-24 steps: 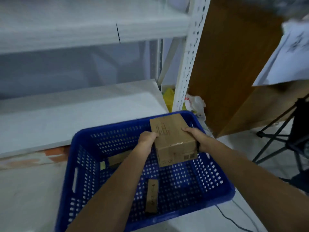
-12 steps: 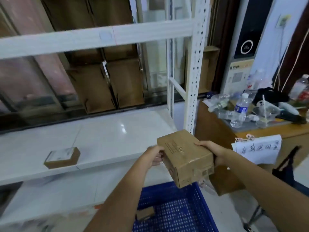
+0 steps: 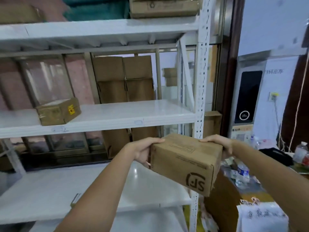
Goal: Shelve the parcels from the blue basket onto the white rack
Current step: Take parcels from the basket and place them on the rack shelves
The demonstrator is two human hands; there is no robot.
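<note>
I hold a brown cardboard parcel (image 3: 184, 163) with an "SF" mark on its near face, gripped at both ends. My left hand (image 3: 142, 151) clasps its left end and my right hand (image 3: 220, 144) clasps its right end. The parcel hangs in the air in front of the white rack (image 3: 200, 91), near the right upright and just below the middle shelf (image 3: 125, 114). Another brown parcel (image 3: 58, 113) with a yellow sticker sits on that middle shelf at the left. The blue basket is out of view.
A big carton (image 3: 163, 7) lies on the top shelf. Tall cartons (image 3: 123, 79) stand behind the rack. A flat parcel edge (image 3: 75, 199) shows on the lower shelf under my left forearm. A wooden desk (image 3: 222, 205) with bottles (image 3: 301, 154) stands at the right.
Both hands lifted the parcel out of the blue basket and raised it to the rack's middle shelf level. My view tilted up, and the basket left the frame.
</note>
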